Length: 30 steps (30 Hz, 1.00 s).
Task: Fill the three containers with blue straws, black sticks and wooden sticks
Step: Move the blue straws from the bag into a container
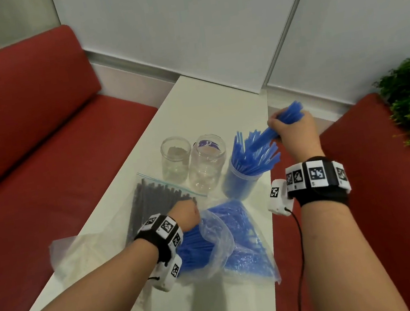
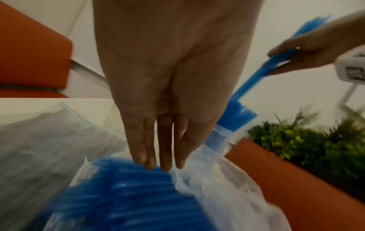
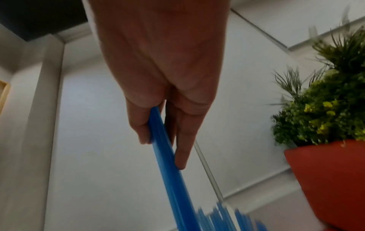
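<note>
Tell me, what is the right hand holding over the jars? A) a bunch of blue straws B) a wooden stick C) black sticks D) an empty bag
A: the right hand grips a bunch of blue straws, tilted down toward the container that already has blue straws standing in it; the right wrist view shows the fingers wrapped around blue straws too.

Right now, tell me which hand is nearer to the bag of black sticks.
Left. The left hand sits at the near right edge of the bag of black sticks, over the bag of blue straws. The right hand is farther right, beyond the jars, gripping blue straws.
</note>
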{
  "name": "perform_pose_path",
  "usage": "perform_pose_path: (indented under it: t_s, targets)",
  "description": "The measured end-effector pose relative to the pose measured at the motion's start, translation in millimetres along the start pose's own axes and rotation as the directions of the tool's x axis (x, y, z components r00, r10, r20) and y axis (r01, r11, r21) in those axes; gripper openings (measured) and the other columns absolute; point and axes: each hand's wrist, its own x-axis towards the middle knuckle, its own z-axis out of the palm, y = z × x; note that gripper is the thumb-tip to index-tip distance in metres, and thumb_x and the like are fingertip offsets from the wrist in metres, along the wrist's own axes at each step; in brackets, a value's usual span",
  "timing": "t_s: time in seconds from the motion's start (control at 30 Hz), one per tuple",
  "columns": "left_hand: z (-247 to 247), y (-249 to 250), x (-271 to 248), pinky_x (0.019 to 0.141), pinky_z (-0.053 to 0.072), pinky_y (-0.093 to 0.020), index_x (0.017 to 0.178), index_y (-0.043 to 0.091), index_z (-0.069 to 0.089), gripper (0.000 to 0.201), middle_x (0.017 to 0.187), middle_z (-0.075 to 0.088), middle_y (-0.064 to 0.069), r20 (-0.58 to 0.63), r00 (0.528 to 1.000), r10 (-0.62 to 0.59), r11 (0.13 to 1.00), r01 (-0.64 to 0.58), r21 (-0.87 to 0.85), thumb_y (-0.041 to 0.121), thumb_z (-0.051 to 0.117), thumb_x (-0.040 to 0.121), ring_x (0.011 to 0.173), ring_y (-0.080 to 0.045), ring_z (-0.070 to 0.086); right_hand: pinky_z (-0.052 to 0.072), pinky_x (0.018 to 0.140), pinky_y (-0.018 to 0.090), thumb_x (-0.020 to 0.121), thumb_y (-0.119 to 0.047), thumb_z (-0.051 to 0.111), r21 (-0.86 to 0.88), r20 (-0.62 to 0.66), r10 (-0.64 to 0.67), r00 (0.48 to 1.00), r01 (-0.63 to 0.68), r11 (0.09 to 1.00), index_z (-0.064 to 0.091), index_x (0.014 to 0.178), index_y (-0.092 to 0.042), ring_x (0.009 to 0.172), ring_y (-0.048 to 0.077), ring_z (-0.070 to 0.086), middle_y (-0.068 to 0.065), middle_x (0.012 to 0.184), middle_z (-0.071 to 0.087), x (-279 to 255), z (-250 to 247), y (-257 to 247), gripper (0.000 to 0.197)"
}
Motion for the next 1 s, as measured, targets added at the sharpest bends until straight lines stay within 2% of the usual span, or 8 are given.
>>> perform_pose_path:
  t_s: [0.23, 0.37, 0.5, 0.57, 0.67, 0.8, 0.93, 1.0]
  targets:
    - [50.2, -10.6, 7.2, 0.102, 0.045, -0.042, 0.132, 0.009, 0.053, 0.064, 0.134, 0.052, -0.009, 0.117, 0.983, 0.140, 0.895, -0.177, 0.410, 0.046, 0.072, 0.084, 0.126, -0.028, 0.048, 0.046, 0.060, 0.024, 0.087, -0.017, 0.071, -0.169, -0.013, 0.179, 0.984, -0.178, 0.969, 0.072, 0.094, 0.001, 0.076, 0.025, 0.066, 0.018, 0.094, 0.072, 9.8, 53.5, 69.8, 0.019]
    - [62.1, -17.4, 9.6, 0.105, 0.042, -0.045, 0.143, 0.006, 0.041, 0.057, 0.146, 0.039, -0.012, 0.084, 0.983, 0.165, 0.808, -0.183, 0.560, 0.030, 0.062, 0.095, 0.134, -0.032, 0.038, 0.047, 0.075, 0.027, 0.083, -0.019, 0.078, -0.195, 0.033, 0.207, 0.978, -0.197, 0.961, 0.071, 0.108, -0.006, 0.096, 0.026, 0.067, 0.013, 0.108, 0.071, 19.5, 55.6, 78.6, 0.029]
    - [56.3, -14.8, 9.6, 0.107, 0.042, -0.043, 0.143, 0.002, 0.042, 0.042, 0.147, 0.041, -0.017, 0.087, 0.991, 0.104, 0.823, -0.135, 0.552, 0.006, 0.044, 0.101, 0.133, -0.034, 0.043, 0.049, 0.087, 0.033, 0.086, -0.029, 0.074, -0.138, -0.094, -0.050, 0.994, 0.036, 0.990, 0.060, 0.121, -0.024, 0.107, 0.020, 0.060, 0.002, 0.119, 0.064, 25.0, 46.7, 58.1, 0.038]
    - [47.3, -10.7, 9.2, 0.107, 0.042, -0.040, 0.140, 0.002, 0.046, 0.038, 0.145, 0.046, -0.016, 0.102, 0.993, 0.058, 0.844, -0.104, 0.526, 0.006, 0.042, 0.102, 0.130, -0.032, 0.048, 0.047, 0.097, 0.038, 0.093, -0.030, 0.062, -0.226, -0.169, -0.283, 0.944, 0.243, 0.943, 0.058, 0.127, -0.022, 0.116, 0.021, 0.056, 0.002, 0.125, 0.061, 22.2, 50.7, 51.9, 0.034]
    - [39.2, -6.7, 10.0, 0.102, 0.043, -0.037, 0.134, 0.002, 0.054, 0.034, 0.138, 0.055, -0.016, 0.144, 0.990, -0.009, 0.807, -0.078, 0.586, 0.011, 0.040, 0.104, 0.125, -0.031, 0.053, 0.025, 0.119, 0.047, 0.107, -0.032, 0.041, -0.487, 0.025, -0.395, 0.919, 0.356, 0.798, 0.048, 0.145, -0.017, 0.144, 0.029, 0.035, 0.009, 0.151, 0.045, 12.6, 70.2, 59.7, 0.042]
    - [27.6, 6.2, -0.1, 0.108, 0.040, -0.040, 0.140, 0.006, 0.048, 0.036, 0.146, 0.049, -0.013, 0.137, 0.986, -0.094, 0.807, -0.005, 0.590, 0.015, 0.038, 0.107, 0.133, -0.031, 0.048, 0.000, 0.125, 0.051, 0.109, -0.042, 0.028, -0.563, 0.285, -0.054, 0.957, 0.212, 0.798, 0.027, 0.158, -0.018, 0.155, 0.032, 0.004, 0.007, 0.167, 0.017, 0.1, 86.3, 91.3, 0.054]
    - [13.3, 12.3, -9.0, 0.109, 0.037, -0.043, 0.150, 0.010, 0.033, 0.044, 0.153, 0.041, -0.010, 0.173, 0.979, -0.105, 0.801, -0.020, 0.598, 0.019, 0.037, 0.108, 0.139, -0.029, 0.041, 0.007, 0.125, 0.045, 0.109, -0.028, 0.038, -0.304, 0.017, -0.219, 0.976, 0.213, 0.928, 0.042, 0.152, -0.014, 0.152, 0.032, 0.018, 0.014, 0.160, 0.033, -2.4, 79.7, 87.8, 0.045]
    - [10.0, 10.1, -9.8, 0.108, 0.039, -0.043, 0.151, 0.011, 0.034, 0.045, 0.151, 0.043, -0.009, 0.172, 0.977, -0.125, 0.780, -0.011, 0.626, 0.020, 0.038, 0.108, 0.137, -0.028, 0.043, 0.024, 0.121, 0.042, 0.105, -0.010, 0.042, -0.237, -0.153, -0.391, 0.908, 0.350, 0.906, 0.053, 0.142, -0.011, 0.143, 0.030, 0.036, 0.014, 0.148, 0.048, -11.2, 77.8, 75.7, 0.039]
